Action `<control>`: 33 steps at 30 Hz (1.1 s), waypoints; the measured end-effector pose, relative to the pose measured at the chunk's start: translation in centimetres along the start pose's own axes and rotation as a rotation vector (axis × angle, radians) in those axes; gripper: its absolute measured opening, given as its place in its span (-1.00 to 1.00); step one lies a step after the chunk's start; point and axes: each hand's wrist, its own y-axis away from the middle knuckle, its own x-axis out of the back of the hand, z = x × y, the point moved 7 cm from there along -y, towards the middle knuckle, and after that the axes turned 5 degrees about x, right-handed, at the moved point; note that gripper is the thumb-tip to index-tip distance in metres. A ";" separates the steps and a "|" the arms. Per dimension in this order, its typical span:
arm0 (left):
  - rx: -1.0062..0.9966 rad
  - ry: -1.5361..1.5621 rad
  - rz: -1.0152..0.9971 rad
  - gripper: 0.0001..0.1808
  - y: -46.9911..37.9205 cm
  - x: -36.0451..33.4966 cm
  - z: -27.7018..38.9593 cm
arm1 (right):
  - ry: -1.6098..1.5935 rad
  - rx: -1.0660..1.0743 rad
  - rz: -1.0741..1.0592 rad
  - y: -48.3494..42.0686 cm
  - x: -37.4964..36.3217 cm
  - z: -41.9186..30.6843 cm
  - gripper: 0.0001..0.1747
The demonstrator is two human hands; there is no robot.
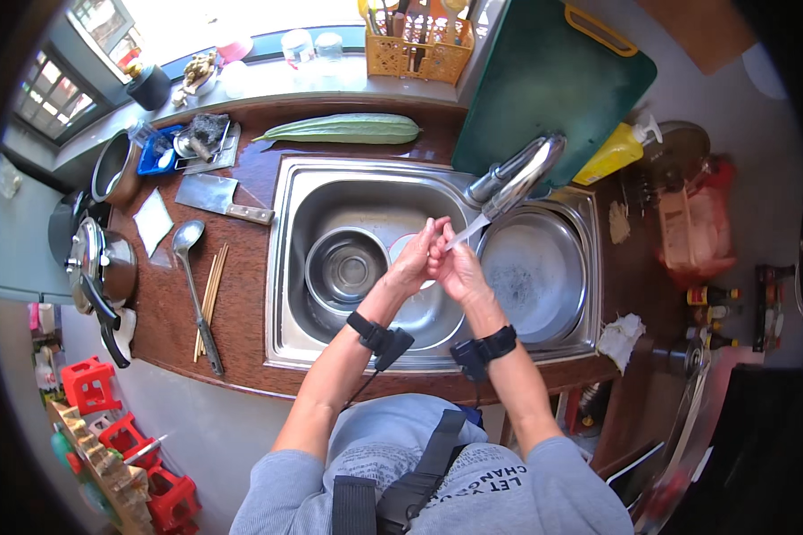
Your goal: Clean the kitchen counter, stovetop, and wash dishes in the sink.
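Observation:
My left hand (pixel 415 259) and my right hand (pixel 460 269) touch each other under a stream of water above the sink's larger basin (pixel 435 331). The water runs from the chrome faucet (pixel 518 177). Fingers of both hands are bent together, and I cannot tell whether anything lies between them. Below and to the left, a round metal bowl (pixel 346 271) stands in the basin. A white dish with a red rim (pixel 403 249) lies partly hidden under my hands. In the smaller basin at the right rests a wide metal pan (pixel 532 274).
Left of the sink lie a cleaver (pixel 207 194), a metal ladle (pixel 189 241), wooden chopsticks (pixel 211 301) and a pressure cooker (pixel 110 261). Behind it are a ridged gourd (pixel 348 128) and a leaning green cutting board (pixel 549 87). A yellow pump bottle (pixel 609 157) stands at the right.

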 end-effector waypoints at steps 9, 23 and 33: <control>-0.118 0.376 0.294 -0.65 -0.8 0.5 -6.0 | 0.506 0.119 0.386 -3.1 8.7 5.9 -0.80; 0.088 -0.214 0.520 -0.60 2.6 6.3 -1.4 | 1.598 0.596 -0.318 0.5 2.4 1.5 -0.73; 0.103 -0.117 0.604 -0.64 8.8 10.6 -4.6 | 2.380 0.578 -0.582 -2.6 9.5 10.5 -0.87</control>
